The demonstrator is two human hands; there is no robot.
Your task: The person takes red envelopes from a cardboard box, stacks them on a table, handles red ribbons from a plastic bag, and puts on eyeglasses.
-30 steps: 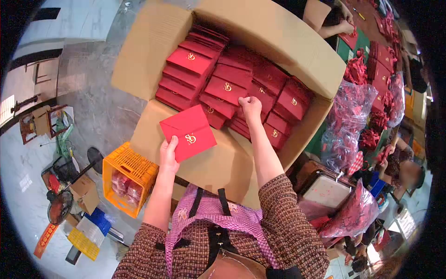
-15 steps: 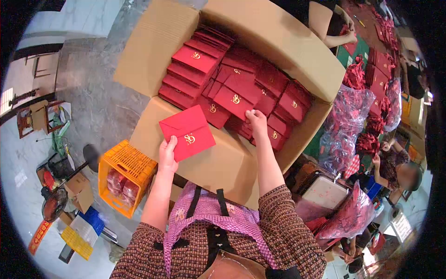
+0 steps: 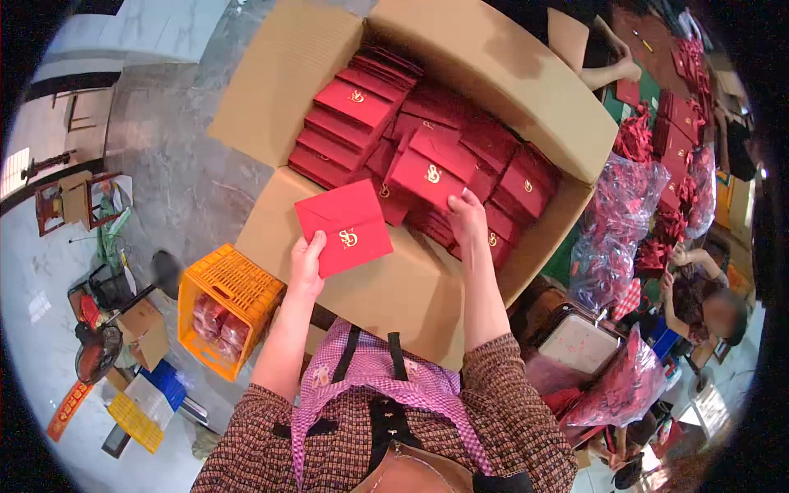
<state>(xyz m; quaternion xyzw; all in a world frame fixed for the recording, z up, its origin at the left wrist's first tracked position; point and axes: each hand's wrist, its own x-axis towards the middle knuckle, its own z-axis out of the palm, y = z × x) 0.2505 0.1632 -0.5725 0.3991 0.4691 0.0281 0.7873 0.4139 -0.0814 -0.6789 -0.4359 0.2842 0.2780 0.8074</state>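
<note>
In my left hand [image 3: 306,264] a square red envelope [image 3: 345,220] with a gold emblem is pinched between thumb and fingers, held over the front flap of a large open cardboard box [image 3: 386,292]. My right hand [image 3: 469,218] reaches inside the box and grips the lower corner of another red envelope [image 3: 429,156], which bears the same gold emblem. That envelope lies over the others, tilted. Stacks of red envelopes [image 3: 352,100] fill the box around it, some neatly stepped on the left, others looser in the middle and right.
An orange plastic crate [image 3: 234,275] with plastic-wrapped bundles stands at the left. Clear plastic bags of red goods [image 3: 612,222] lie at the right. A person's arm [image 3: 612,70] is beyond the box, and another person [image 3: 699,287] sits at the far right.
My right hand has raised its envelope slightly off the pile, so it stands out more from those beneath. My left hand still holds its envelope. The whole view has shifted slightly.
</note>
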